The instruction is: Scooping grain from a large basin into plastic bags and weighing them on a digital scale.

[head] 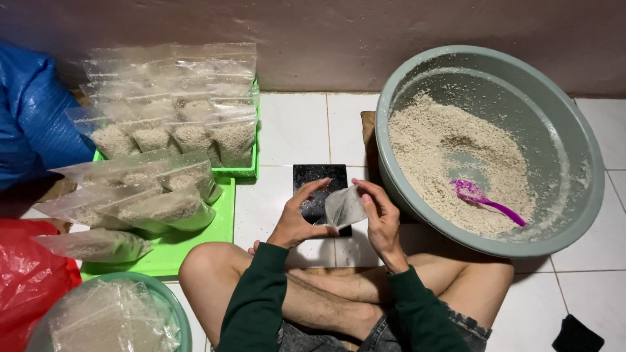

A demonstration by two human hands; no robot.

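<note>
While both hands meet over the lap, small clear bag (344,207) sits between them: left hand (297,221) and right hand (381,221) fingers pinching its opposite edges; grain basin (587,163) lies nearer the right.

A home floor used as a small packing spot. White tiled floor (297,130) meets a plain wall (326,39) at the far side. Right: a large grey basin (590,163) of pale grain with a purple scoop (486,201). Left: filled clear bags (169,124) stacked on green trays (195,241), with blue (32,117) and red sacks (26,280).
</note>
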